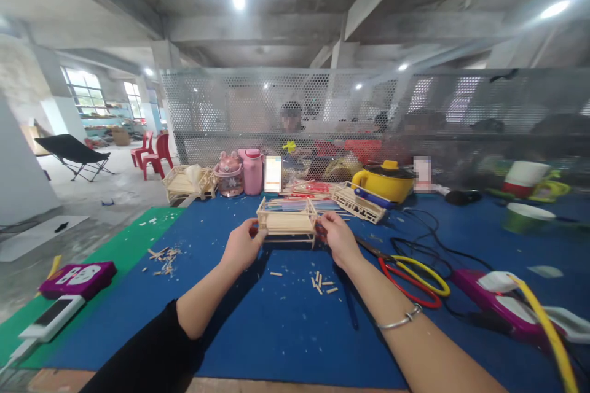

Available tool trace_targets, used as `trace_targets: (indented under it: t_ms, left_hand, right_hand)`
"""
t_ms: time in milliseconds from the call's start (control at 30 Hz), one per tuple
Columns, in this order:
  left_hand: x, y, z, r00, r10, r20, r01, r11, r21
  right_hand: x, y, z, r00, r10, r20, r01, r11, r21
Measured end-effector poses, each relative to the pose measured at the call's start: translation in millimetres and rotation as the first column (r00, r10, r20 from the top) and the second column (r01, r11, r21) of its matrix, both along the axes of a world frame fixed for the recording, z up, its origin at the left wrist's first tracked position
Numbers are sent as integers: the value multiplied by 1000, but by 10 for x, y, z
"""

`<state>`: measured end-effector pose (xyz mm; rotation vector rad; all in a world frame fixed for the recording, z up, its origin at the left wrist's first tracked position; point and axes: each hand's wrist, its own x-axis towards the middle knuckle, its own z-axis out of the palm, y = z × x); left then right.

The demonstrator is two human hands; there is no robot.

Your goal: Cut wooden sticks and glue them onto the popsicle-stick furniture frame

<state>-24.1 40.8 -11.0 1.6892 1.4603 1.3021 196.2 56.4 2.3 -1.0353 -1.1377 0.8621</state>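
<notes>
A small wooden stick-built model bed [288,221], with raised ends and a slatted deck, stands upright at the middle of the blue table mat. My left hand [244,242] pinches its left end between thumb and fingers. On the opposite end, my right hand [336,236] grips the corner post, its fingertips partly hidden. Short cut sticks [323,283] lie scattered on the mat nearer to me. To the right of my right hand are large scissors [412,276] with one red and one yellow handle loop.
Behind the model lie bundled sticks [306,189] and another wooden frame [358,201]. A yellow pot [385,181], pink flask [252,172] and perforated metal screen [253,98] stand further back. Purple power strips [78,277] sit at both sides; cables [426,236] cross the right. People are beyond the screen.
</notes>
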Motion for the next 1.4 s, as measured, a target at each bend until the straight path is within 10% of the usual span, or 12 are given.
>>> trace_targets:
  t_ms: [300,433,700,867,1033,1400]
  left_hand:
    - [-191,10,33,953,-271,-137,259,961,-98]
    - [-254,31,2,970,-207,-131,201,978,-55]
    - [-140,0,40,997,-21,-78,28,995,100]
    - [-159,-17,80,997,76,-23,-67,962,265]
    - [-101,-30,42,991,-65,-119,95,960,264]
    - [-67,-52,25,965,-260,-32,262,956,135]
  right_hand:
    - [324,185,-44,939,-310,147,298,950,99]
    - [322,158,-16,906,-374,197,333,918,215]
    - [87,-159,196,807,-483,340,289,825,486]
    - [-152,-345,233,657,-516,550,54,759,649]
    - [-333,-451,183,554,-461,693,-147,766,626]
    - [-130,-352,241,646,-493,583,54,791,609]
